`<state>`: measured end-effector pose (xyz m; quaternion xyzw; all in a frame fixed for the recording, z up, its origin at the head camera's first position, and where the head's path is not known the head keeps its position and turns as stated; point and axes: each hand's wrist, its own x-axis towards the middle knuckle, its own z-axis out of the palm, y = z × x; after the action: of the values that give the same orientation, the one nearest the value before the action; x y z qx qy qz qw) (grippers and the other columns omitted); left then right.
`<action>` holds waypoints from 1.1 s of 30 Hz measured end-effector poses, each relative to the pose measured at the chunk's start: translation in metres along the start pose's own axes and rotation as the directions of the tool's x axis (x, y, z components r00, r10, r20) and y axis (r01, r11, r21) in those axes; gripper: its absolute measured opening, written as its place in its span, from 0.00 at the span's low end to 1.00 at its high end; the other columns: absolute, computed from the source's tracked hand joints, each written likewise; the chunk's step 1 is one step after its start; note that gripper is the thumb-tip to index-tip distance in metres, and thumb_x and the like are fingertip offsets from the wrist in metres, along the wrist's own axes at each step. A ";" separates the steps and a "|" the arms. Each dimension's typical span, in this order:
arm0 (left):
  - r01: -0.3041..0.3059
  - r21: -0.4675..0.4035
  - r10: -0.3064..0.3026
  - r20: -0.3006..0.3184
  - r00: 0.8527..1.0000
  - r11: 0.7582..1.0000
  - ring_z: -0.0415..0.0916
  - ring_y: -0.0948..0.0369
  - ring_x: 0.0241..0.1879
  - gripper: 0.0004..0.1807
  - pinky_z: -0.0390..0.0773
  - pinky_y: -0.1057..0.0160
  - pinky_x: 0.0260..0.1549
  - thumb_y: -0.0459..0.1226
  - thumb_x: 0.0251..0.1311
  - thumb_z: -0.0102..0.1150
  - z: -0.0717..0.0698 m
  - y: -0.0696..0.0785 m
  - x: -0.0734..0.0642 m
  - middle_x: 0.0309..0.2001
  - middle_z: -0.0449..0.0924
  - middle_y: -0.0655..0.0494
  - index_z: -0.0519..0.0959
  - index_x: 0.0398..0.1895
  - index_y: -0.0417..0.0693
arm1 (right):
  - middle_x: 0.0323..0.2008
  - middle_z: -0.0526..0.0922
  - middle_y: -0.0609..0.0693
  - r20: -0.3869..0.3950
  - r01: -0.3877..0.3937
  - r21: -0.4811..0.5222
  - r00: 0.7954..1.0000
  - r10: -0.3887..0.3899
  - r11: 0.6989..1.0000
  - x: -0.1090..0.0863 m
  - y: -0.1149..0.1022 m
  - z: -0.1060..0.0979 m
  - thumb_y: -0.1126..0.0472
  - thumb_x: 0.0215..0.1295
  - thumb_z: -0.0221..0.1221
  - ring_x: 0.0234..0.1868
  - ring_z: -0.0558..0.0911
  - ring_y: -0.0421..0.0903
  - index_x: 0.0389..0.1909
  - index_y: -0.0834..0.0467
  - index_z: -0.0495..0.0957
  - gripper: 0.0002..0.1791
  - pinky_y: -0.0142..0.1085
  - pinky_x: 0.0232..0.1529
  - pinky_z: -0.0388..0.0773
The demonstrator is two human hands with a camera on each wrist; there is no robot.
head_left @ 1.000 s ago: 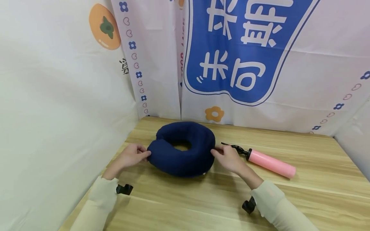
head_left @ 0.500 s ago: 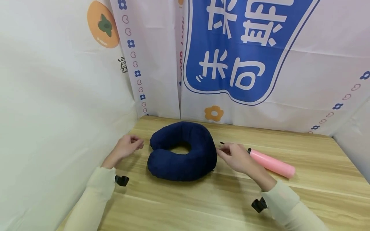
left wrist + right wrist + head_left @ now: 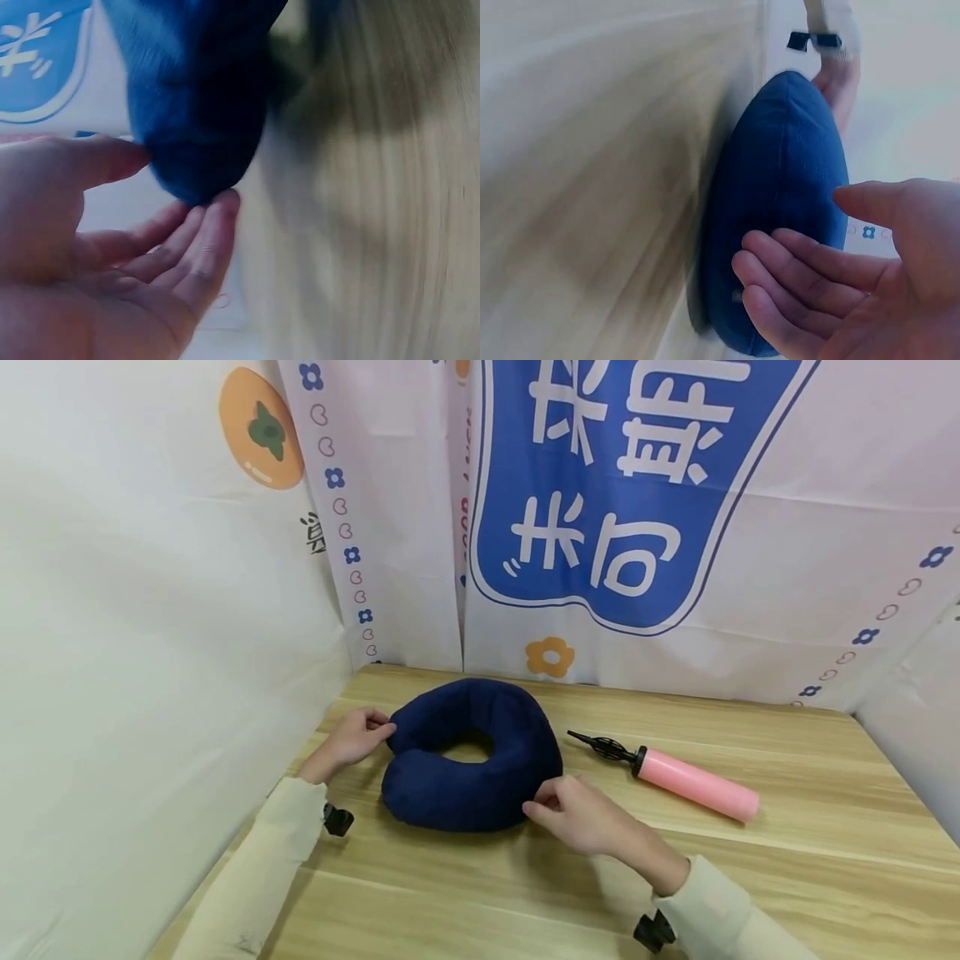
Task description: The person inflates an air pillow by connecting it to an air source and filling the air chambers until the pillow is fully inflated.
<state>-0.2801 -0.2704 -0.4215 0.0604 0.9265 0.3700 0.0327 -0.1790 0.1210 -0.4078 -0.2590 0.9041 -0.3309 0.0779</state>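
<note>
A dark blue U-shaped neck pillow [image 3: 457,793] lies on the wooden table, its gap facing left. My left hand [image 3: 352,737] is at the tip of the pillow's far arm. In the left wrist view its thumb and loosely extended fingers touch the rounded end of the pillow [image 3: 196,105]. My right hand [image 3: 581,817] is at the pillow's near right side. In the right wrist view that hand [image 3: 855,285] has thumb and fingers apart, with relaxed fingertips against or just in front of the pillow's side [image 3: 780,157]; contact is hard to tell.
A pink hand pump [image 3: 697,783] with a black nozzle [image 3: 606,747] lies right of the pillow. White printed cloth [image 3: 405,527] hangs behind the table [image 3: 450,893], and a white sheet [image 3: 165,610] closes the left side.
Both hands held the pillow's sides a second ago, then drew away as it settled flatter. My left hand has since come to the far arm's tip; my right hand has moved nearer me.
</note>
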 end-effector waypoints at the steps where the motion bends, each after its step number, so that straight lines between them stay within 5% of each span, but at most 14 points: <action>1: 0.009 -0.015 -0.009 0.006 1.000 1.000 0.83 0.43 0.51 0.22 0.83 0.57 0.44 0.41 0.77 0.55 -0.002 0.000 -0.005 0.52 0.83 0.34 0.77 0.59 0.28 | 0.26 0.85 0.45 -0.005 -0.010 0.006 1.000 0.010 1.000 0.002 0.002 -0.001 0.50 0.78 0.60 0.24 0.77 0.36 0.33 0.57 0.86 0.16 0.32 0.29 0.76; 5: 0.024 -0.063 -0.021 0.049 0.999 0.998 0.86 0.45 0.42 0.20 0.82 0.62 0.36 0.41 0.74 0.60 -0.012 0.004 -0.027 0.40 0.87 0.37 0.78 0.52 0.27 | 0.23 0.83 0.47 -0.053 -0.052 -0.002 0.997 0.052 0.999 0.013 0.010 -0.011 0.50 0.79 0.59 0.22 0.75 0.38 0.31 0.57 0.84 0.18 0.33 0.27 0.75; 10: -0.001 -0.069 0.010 0.138 0.990 0.998 0.88 0.47 0.39 0.17 0.86 0.55 0.39 0.42 0.74 0.63 -0.015 0.021 -0.055 0.38 0.89 0.38 0.81 0.44 0.33 | 0.27 0.83 0.51 -0.167 -0.131 0.010 0.977 0.131 0.991 0.034 0.026 -0.029 0.51 0.81 0.54 0.25 0.76 0.43 0.37 0.58 0.83 0.17 0.37 0.30 0.74; 16: -0.025 -0.103 0.050 0.247 0.968 0.994 0.85 0.53 0.39 0.16 0.83 0.58 0.37 0.44 0.70 0.68 0.005 0.052 -0.078 0.38 0.88 0.44 0.81 0.41 0.37 | 0.39 0.86 0.58 -0.257 -0.157 0.011 0.954 0.154 0.988 0.058 0.047 -0.043 0.55 0.83 0.48 0.37 0.81 0.51 0.55 0.64 0.82 0.19 0.45 0.40 0.79; 19: -0.048 -0.110 0.078 0.286 0.955 0.993 0.81 0.58 0.36 0.18 0.81 0.63 0.35 0.43 0.66 0.71 0.019 0.062 -0.084 0.37 0.85 0.48 0.80 0.42 0.36 | 0.58 0.85 0.66 -0.272 -0.185 -0.023 0.947 0.172 0.982 0.067 0.054 -0.045 0.57 0.84 0.46 0.49 0.83 0.56 0.69 0.69 0.74 0.25 0.50 0.53 0.80; 23: -0.076 -0.123 0.114 0.333 0.936 0.989 0.80 0.61 0.36 0.19 0.82 0.65 0.38 0.44 0.66 0.71 0.034 0.069 -0.086 0.38 0.84 0.49 0.78 0.42 0.36 | 0.70 0.76 0.69 -0.266 -0.222 -0.039 0.942 0.204 0.974 0.075 0.060 -0.044 0.57 0.85 0.43 0.66 0.80 0.63 0.75 0.73 0.66 0.28 0.55 0.66 0.78; 27: -0.131 -0.074 0.148 0.316 0.937 0.989 0.79 0.62 0.34 0.17 0.80 0.65 0.34 0.45 0.68 0.69 0.033 0.065 -0.084 0.36 0.84 0.52 0.80 0.40 0.38 | 0.72 0.73 0.70 -0.266 -0.213 -0.078 0.946 0.186 0.974 0.074 0.060 -0.045 0.57 0.85 0.45 0.74 0.72 0.66 0.75 0.73 0.65 0.29 0.58 0.72 0.72; 33: -0.249 0.120 0.227 0.176 0.958 0.961 0.83 0.58 0.38 0.13 0.84 0.60 0.39 0.43 0.72 0.65 0.011 0.048 -0.079 0.39 0.86 0.51 0.83 0.43 0.40 | 0.75 0.68 0.71 -0.258 -0.163 -0.236 0.961 0.100 0.958 0.051 0.051 -0.053 0.50 0.84 0.49 0.78 0.67 0.69 0.77 0.72 0.63 0.34 0.62 0.77 0.64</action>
<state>-0.1966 -0.2391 -0.3945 0.2033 0.9306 0.2989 0.0579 -0.2600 0.1573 -0.3981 -0.1633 0.9570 -0.2352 -0.0457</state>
